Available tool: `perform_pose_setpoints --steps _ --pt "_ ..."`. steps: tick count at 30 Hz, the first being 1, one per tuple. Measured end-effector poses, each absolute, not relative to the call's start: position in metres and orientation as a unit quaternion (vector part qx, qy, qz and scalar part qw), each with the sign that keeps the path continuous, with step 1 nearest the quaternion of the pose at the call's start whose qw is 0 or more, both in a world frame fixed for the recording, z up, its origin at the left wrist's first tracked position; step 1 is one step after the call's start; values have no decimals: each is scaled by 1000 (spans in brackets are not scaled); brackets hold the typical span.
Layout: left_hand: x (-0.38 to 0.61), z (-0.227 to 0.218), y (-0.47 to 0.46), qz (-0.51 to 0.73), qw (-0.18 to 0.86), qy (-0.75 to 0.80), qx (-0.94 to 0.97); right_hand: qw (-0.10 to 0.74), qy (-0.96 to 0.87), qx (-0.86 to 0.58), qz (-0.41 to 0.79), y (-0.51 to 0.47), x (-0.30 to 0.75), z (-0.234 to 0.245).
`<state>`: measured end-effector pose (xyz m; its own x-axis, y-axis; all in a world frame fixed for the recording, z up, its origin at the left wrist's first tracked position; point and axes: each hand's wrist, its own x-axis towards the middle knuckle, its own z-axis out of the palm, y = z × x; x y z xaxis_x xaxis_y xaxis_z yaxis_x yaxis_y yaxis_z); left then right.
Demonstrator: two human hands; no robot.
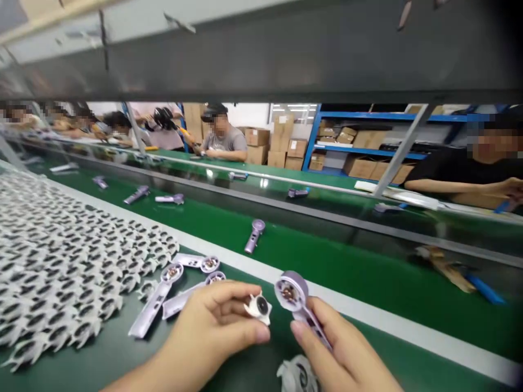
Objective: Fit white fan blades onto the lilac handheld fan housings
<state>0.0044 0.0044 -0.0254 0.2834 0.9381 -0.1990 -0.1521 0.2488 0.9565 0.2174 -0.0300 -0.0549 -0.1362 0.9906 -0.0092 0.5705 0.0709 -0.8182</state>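
Note:
My left hand (212,326) pinches a small white fan impeller (258,307) between thumb and fingers. My right hand (339,348) grips the handle of a lilac handheld fan body (291,291), its round head with the bare motor turned toward the impeller. The two parts are a few centimetres apart, above the green bench. Another white impeller (296,375) lies on the bench just below my hands. Three more lilac fan bodies (157,299) lie to the left of my left hand.
A large pile of white impellers (61,256) covers the bench on the left. Several lilac fan bodies (255,235) lie on the green conveyor belt (347,267) beyond. Other people sit along the far side, with blue shelving (368,117) and cardboard boxes behind.

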Motion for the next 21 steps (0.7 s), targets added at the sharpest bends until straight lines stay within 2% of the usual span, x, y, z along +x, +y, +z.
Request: perform_pose_setpoints --steps 5,10,21 --pt "0 -16 3 358 649 461 488 265 -668 -563 407 -37 203 -49" --pt "1 -18 3 353 639 438 525 237 -708 -564 354 -39 202 -59" --pt "-1 -26 5 346 496 480 636 213 -742 -598 216 -43 198 -70"
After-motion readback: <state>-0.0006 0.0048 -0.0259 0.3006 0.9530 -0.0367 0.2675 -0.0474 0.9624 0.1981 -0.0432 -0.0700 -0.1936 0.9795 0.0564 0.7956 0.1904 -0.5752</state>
